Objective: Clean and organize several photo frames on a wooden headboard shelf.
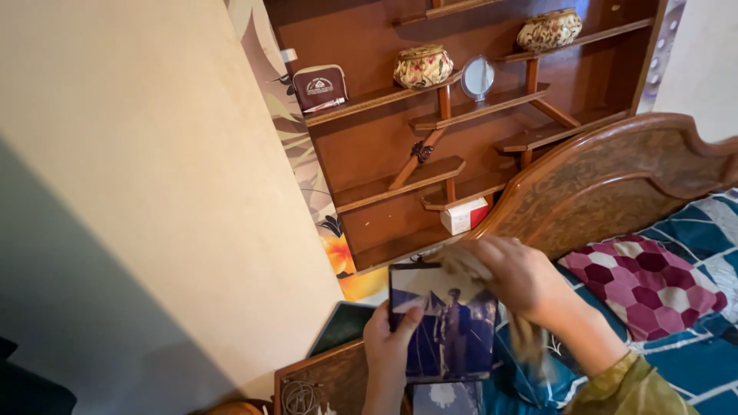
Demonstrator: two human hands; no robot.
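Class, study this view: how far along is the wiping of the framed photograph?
Done: nothing clearly finished; no part of the glass can be judged clean. In hand: the left hand holds the framed photograph upright while the right hand presses a cloth on its top edge. Left: the lower part, not yet covered.

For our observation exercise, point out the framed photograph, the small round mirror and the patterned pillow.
framed photograph (450,327), head view, middle of the picture.
small round mirror (478,76), head view, its glass.
patterned pillow (646,284), head view, centre of its top.
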